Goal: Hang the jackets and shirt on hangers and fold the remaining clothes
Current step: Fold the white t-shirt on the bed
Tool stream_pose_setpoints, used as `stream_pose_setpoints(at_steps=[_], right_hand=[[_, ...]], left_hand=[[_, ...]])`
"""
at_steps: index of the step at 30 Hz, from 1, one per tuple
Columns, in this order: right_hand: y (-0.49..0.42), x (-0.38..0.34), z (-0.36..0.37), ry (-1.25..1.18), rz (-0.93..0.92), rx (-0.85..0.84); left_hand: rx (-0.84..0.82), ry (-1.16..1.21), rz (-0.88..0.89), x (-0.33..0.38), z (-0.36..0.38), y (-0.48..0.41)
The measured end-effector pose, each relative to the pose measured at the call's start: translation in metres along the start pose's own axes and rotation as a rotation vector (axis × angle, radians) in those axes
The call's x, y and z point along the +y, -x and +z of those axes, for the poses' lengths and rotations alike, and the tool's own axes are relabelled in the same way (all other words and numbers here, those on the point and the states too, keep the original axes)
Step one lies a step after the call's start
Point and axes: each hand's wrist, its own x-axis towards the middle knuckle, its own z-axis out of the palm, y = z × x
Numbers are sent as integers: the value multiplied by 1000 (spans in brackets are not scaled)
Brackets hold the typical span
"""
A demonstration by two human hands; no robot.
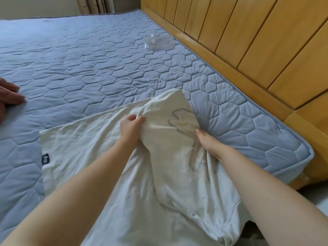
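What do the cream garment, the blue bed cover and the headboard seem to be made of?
The cream garment: soft matte fabric, probably cotton; it creases finely. The blue bed cover: quilted textile, hexagon stitching, slight sheen. The headboard: apparently varnished wood, glossy planks.

Domestic bedroom. A bed fills most of the view: its mattress (79,64) wears a blue-grey quilted cover stitched in hexagons, with piped edging along the side. Against it stands a headboard (252,38) of vertical honey-coloured wooden panels on a matching wooden frame. Pleated curtains (92,4) hang beside a pale wall in the far corner. A cream garment (85,150) lies spread on the cover, and a crumpled clear plastic wrapper (158,41) rests near the headboard, as in household laundry work.
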Motion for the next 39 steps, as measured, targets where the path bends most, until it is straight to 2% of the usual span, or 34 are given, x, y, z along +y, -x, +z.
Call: stream_pose_setpoints(at_steps=[2,3,5,7,11,16,18,20,22,23,24,26,27,28,29,30,31,32,33,34,35,37,39], right_hand=[[3,2,3,44,12,20],[5,3,5,68,14,31],[7,5,8,98,13,43],[8,6,7,110,14,44],[8,-1,6,140,29,35],[12,-5,8,233,4,9],[14,-5,7,248,8,7],[15,-5,5,256,-3,1],[15,-5,4,256,-23,-8],[15,-6,4,259,-29,-11],[16,-6,5,264,-29,-10],[14,-6,6,254,-9,-5],[12,-5,7,248,7,-4],[12,-3,9,256,17,-2],[12,-1,12,272,16,5],[13,0,15,306,6,18],[15,0,20,360,-8,48],[18,0,26,432,-17,89],[22,0,32,509,-19,137],[26,1,37,573,-25,181],[29,2,40,615,-39,213],[36,3,43,662,-72,216],[44,3,41,720,-100,183]], left_hand=[[-39,-166,15,-10,-7,6],[-57,-153,-68,-9,-7,5],[-114,85,-292,0,-3,-3],[-210,248,-405,11,5,-13],[-312,217,-451,24,17,-25],[-401,19,-438,38,24,-33],[-341,54,-349,43,30,-31],[-169,5,-30,49,33,-25],[63,-288,319,55,31,-18],[154,-410,395,51,28,-19],[196,-469,376,47,25,-20],[188,-521,162,35,19,-22],[187,-583,112,29,16,-19],[199,-697,175,25,15,-15],[205,-843,328,22,18,-7],[175,-973,535,21,24,3],[72,-1075,747,20,32,11],[-84,-1184,903,17,40,19],[-256,-1280,973,8,45,24],[-412,-1379,947,-5,47,27],[-512,-1479,842,-18,44,28],[-523,-1559,631,-35,33,27],[-437,-1597,576,-36,32,30]])
